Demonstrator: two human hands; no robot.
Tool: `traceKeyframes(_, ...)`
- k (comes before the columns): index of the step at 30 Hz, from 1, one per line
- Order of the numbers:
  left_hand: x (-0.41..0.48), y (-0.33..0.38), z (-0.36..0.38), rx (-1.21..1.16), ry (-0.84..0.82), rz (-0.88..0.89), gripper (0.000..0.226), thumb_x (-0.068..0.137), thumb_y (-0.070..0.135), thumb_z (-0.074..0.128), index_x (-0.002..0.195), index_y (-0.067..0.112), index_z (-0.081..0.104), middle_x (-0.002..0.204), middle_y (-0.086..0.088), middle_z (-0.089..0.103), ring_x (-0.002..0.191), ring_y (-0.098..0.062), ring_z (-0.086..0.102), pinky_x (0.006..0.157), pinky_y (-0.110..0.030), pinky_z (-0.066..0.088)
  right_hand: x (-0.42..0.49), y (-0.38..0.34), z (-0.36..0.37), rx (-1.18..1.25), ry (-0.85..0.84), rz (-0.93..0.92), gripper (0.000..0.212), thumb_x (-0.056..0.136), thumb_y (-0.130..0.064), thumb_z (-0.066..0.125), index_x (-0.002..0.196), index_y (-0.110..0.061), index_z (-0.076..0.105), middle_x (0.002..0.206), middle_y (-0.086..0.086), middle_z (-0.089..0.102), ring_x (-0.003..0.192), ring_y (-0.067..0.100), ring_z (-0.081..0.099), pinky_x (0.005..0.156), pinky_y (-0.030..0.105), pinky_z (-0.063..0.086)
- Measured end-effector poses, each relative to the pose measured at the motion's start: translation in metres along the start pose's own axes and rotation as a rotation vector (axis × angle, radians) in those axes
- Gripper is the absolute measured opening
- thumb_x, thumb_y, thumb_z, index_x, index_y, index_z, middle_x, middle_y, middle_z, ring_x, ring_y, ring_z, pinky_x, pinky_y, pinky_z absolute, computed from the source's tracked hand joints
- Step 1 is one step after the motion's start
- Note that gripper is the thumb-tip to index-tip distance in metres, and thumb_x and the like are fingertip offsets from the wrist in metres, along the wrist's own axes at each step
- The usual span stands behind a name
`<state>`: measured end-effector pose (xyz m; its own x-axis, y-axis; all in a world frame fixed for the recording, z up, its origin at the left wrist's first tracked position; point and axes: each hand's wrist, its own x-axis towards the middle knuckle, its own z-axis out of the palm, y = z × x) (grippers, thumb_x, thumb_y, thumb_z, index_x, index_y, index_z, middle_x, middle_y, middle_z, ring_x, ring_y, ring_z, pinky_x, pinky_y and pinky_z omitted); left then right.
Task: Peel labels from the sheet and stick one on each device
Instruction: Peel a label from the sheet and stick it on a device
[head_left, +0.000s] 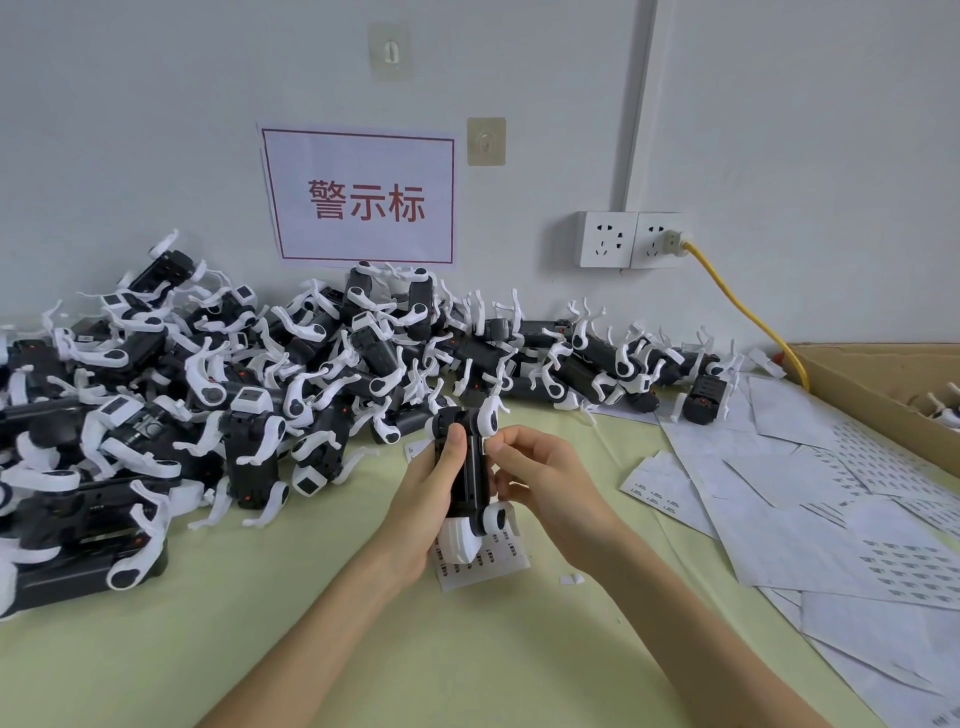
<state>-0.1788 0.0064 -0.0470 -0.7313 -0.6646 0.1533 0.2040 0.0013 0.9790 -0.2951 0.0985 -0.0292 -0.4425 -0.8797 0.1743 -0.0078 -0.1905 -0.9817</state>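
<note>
Far left to centre: heap of devices (218, 374), black bodies with white legs, piled against the wall and spilling to the near left edge of the table (363, 623).
Wall, centre: paper sign (358, 195) with red characters; two adhesive hooks above it.
Centre, near: left hand (428, 499) curled round one black device (470, 467), held upright, thumb on its front. Right hand (540, 478) touches the device's right side with pinched fingertips; whether a label is between them cannot be told. Label sheet (480, 564) lies flat beneath the held device.
Right: wall sockets (631, 239), yellow cable (748, 306), used label sheets (831, 509) overlapping; cardboard box (893, 379) at far right.
</note>
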Motion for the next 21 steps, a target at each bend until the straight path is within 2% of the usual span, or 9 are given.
traceKeyframes(3, -0.0002, 0.0001, 0.0014, 0.005, 0.016, -0.001, 0.057, 0.074, 0.086, 0.056, 0.09, 0.036, 0.078, 0.087, -0.002, 0.077, 0.085, -0.016, 0.074, 0.083, -0.037, 0.053, 0.0002, 0.0006, 0.0, 0.004, 0.005, -0.001, 0.013, 0.1, -0.013, 0.062, 0.088, -0.009, 0.066, 0.08, 0.009, 0.058, 0.066, 0.016, 0.049, 0.072, 0.029, 0.047)
traceKeyframes(6, -0.0007, 0.0022, 0.0022, 0.015, 0.033, -0.001, 0.057, 0.071, 0.085, 0.054, 0.089, 0.036, 0.078, 0.088, -0.002, 0.078, 0.086, -0.017, 0.075, 0.08, -0.032, 0.055, 0.0015, 0.0032, -0.0009, 0.016, 0.004, 0.0, 0.013, 0.1, -0.013, 0.062, 0.089, -0.008, 0.066, 0.081, 0.01, 0.058, 0.065, 0.016, 0.049, 0.072, 0.029, 0.047)
traceKeyframes(9, -0.0024, 0.0035, 0.0025, 0.035, 0.042, -0.003, 0.047, 0.083, 0.077, 0.051, 0.089, 0.038, 0.077, 0.087, 0.0, 0.078, 0.086, -0.014, 0.076, 0.076, -0.026, 0.056, 0.0024, 0.0048, -0.0012, 0.034, 0.006, 0.002, 0.013, 0.099, -0.013, 0.063, 0.087, -0.009, 0.065, 0.08, 0.009, 0.058, 0.064, 0.016, 0.049, 0.071, 0.028, 0.047)
traceKeyframes(12, -0.0024, 0.0028, 0.0025, 0.055, 0.057, -0.016, 0.043, 0.086, 0.071, 0.049, 0.087, 0.039, 0.076, 0.086, 0.0, 0.078, 0.086, -0.015, 0.075, 0.082, -0.031, 0.055, 0.003, 0.0054, -0.0013, 0.051, 0.002, 0.006, 0.014, 0.098, -0.012, 0.064, 0.085, -0.009, 0.065, 0.08, 0.009, 0.059, 0.064, 0.016, 0.05, 0.069, 0.027, 0.047)
traceKeyframes(17, -0.0012, 0.0023, 0.001, 0.057, 0.05, -0.012, 0.047, 0.083, 0.077, 0.051, 0.086, 0.038, 0.077, 0.09, -0.003, 0.079, 0.09, -0.018, 0.076, 0.087, -0.036, 0.055, 0.0024, 0.004, -0.002, 0.09, -0.026, 0.026, 0.015, 0.098, -0.01, 0.064, 0.083, -0.009, 0.064, 0.082, 0.01, 0.061, 0.065, 0.015, 0.052, 0.071, 0.028, 0.046)
traceKeyframes(21, -0.0021, 0.005, 0.0016, 0.016, 0.002, -0.015, 0.062, 0.073, 0.09, 0.054, 0.085, 0.034, 0.078, 0.082, -0.001, 0.075, 0.078, -0.014, 0.072, 0.078, -0.033, 0.052, 0.0019, 0.0039, -0.0037, 0.119, -0.046, 0.045, 0.013, 0.096, -0.013, 0.066, 0.086, -0.007, 0.06, 0.086, 0.013, 0.058, 0.069, 0.019, 0.049, 0.073, 0.03, 0.044)
